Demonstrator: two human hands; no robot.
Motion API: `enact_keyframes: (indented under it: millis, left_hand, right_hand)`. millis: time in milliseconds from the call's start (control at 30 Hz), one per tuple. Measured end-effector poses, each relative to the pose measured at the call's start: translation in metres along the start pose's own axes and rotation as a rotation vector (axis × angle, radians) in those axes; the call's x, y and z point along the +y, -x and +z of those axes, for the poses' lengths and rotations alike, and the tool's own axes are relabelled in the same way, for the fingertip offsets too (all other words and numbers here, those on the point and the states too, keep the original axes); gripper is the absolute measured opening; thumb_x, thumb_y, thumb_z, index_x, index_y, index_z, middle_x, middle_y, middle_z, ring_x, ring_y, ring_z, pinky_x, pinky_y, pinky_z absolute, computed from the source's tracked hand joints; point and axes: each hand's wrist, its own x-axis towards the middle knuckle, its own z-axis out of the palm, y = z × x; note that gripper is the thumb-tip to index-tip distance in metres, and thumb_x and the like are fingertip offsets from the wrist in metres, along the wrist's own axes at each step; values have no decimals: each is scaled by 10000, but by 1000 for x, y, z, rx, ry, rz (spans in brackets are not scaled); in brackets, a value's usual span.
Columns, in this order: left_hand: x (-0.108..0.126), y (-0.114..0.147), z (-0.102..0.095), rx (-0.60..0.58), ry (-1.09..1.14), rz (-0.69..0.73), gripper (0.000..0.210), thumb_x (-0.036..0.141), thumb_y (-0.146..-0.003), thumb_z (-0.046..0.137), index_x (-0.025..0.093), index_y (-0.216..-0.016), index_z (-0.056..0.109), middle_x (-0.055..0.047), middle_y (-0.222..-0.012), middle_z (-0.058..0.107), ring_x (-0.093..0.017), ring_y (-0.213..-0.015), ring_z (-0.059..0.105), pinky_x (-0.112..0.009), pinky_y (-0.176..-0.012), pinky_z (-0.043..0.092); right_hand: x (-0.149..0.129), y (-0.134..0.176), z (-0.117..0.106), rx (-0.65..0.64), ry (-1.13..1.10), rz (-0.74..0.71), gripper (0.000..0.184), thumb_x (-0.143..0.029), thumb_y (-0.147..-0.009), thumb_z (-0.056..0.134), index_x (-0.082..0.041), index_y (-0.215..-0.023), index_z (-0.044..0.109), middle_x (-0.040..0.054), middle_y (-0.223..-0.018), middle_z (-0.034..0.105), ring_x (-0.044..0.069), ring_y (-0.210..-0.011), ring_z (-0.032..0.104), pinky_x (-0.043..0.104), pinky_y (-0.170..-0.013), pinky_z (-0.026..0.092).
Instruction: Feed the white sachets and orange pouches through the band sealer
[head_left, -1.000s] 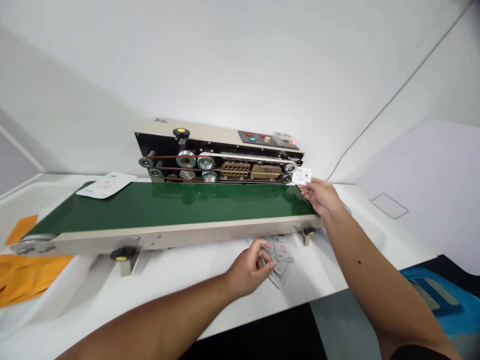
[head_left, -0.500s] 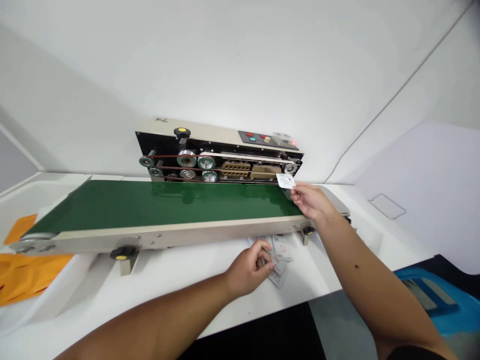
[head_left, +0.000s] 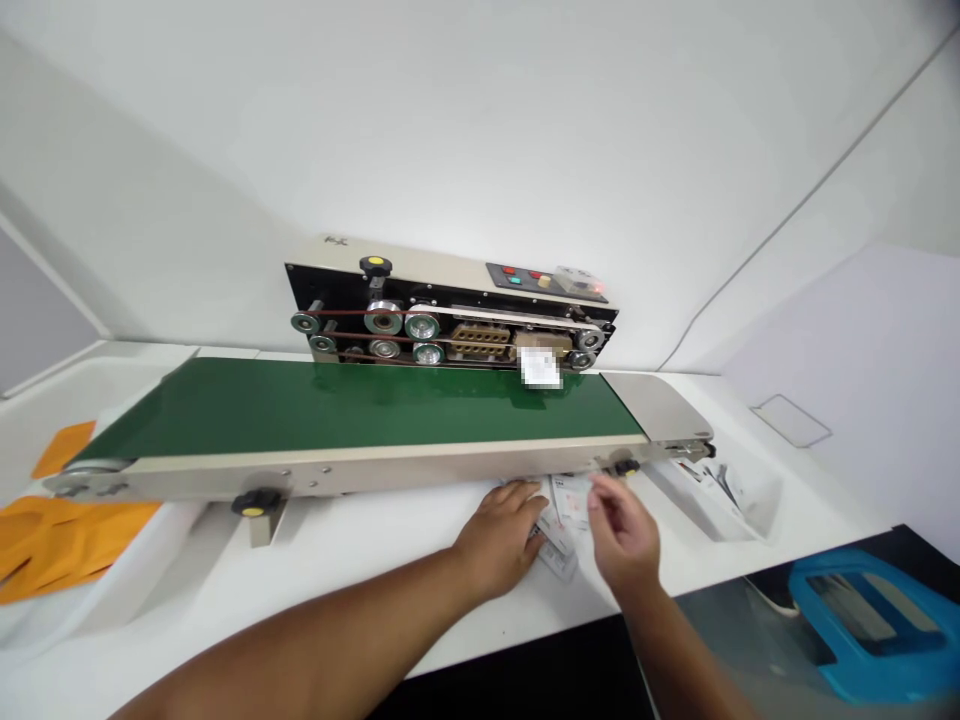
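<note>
A small white printed packet [head_left: 541,368] hangs at the front of a band sealing machine [head_left: 450,275], its top edge by the belts and its lower part over the green conveyor belt [head_left: 375,405]. Several flat, clear-and-white printed packets [head_left: 571,500] lie overlapping on the white table below the conveyor. My left hand [head_left: 499,535] rests on their left side, fingers stretched forward and thumb apart. My right hand [head_left: 626,530] is at their right edge, slightly blurred, with curled fingers and a hollow palm. Nothing shows between its fingers.
Orange pieces [head_left: 82,540] lie in a white bin at the left. A white tray [head_left: 761,520] with small items stands under the conveyor's right end. A blue plastic stool [head_left: 892,650] is at the lower right. Black-and-yellow knobs [head_left: 256,503] stick out from the conveyor's front.
My right hand has let go of the white packet and come down to the packets on the table. The packet has shifted left along the sealer. My left hand has stretched its fingers over the packets.
</note>
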Motion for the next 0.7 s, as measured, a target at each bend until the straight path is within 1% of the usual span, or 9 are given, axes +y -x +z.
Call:
enact_keyframes:
  millis: [33,100,200,267,333,467,533,600,700]
  left_hand:
    - [-2,0,2,-23,-25,9,479,263,-915,658,214,-1381,556,-119,-1532,506,-350,-1426,427,-546,-1186,331]
    - [-5,0,6,-77,-58,51,486,269,-917,669,216,-1387,555,-118,-1523,524,-346,-1445,417,-567,-1219,270]
    - [-5,-1,6,-115,-71,96,395,226,-920,666,218,-1308,596,-97,-1345,665,-307,-1358,521,-550,-1223,262]
    - [-4,-1,4,-95,-71,93,291,185,-924,645,219,-1213,630,-77,-1200,718,-279,-1261,589,-532,-1209,282]
    - [-2,-2,0,-77,-60,103,250,192,-897,678,223,-1143,645,-64,-1124,725,-272,-1188,614,-525,-1197,290]
    - [1,-2,-6,-54,-24,133,390,262,-811,791,237,-1173,650,-64,-1129,715,-289,-1128,603,-509,-1142,333]
    - [0,-3,-6,-37,-22,152,268,213,-859,747,241,-1118,688,-52,-1073,731,-268,-1083,608,-460,-1078,377]
    - [-1,-3,-4,-15,-20,175,122,179,-923,679,245,-1013,729,-36,-982,749,-242,-1027,615,-410,-999,400]
    - [-2,-3,-3,46,-30,185,117,235,-970,651,264,-926,757,-18,-897,761,-223,-934,619,-384,-910,396]
  right_hand:
    - [7,11,3,-96,44,-27,210,-307,-899,627,-269,-1084,718,40,-878,700,222,-724,648,354,-658,540]
    - [17,22,8,-266,137,-67,235,-275,-904,610,-251,-1113,714,44,-851,693,221,-731,639,370,-712,545]
    - [24,24,15,-395,242,-90,270,-257,-909,599,-236,-1156,704,37,-791,669,230,-754,626,393,-769,534]
    - [25,22,17,-421,255,-76,288,-244,-906,600,-231,-1176,697,30,-767,657,228,-750,621,381,-754,528]
    - [26,21,18,-423,229,-68,304,-228,-902,596,-227,-1191,688,26,-764,650,224,-749,621,364,-738,523]
    - [29,23,17,-443,130,-71,371,-179,-883,574,-238,-1239,658,22,-805,644,215,-770,623,354,-760,524]
    - [28,23,16,-467,98,-83,387,-163,-870,568,-243,-1239,652,18,-817,625,212,-775,620,355,-770,521]
    - [25,22,15,-483,78,-104,365,-166,-863,573,-239,-1210,660,16,-817,592,211,-776,610,349,-755,515]
    - [21,22,12,-481,36,-132,322,-206,-877,579,-235,-1185,667,27,-840,571,212,-777,588,334,-705,502]
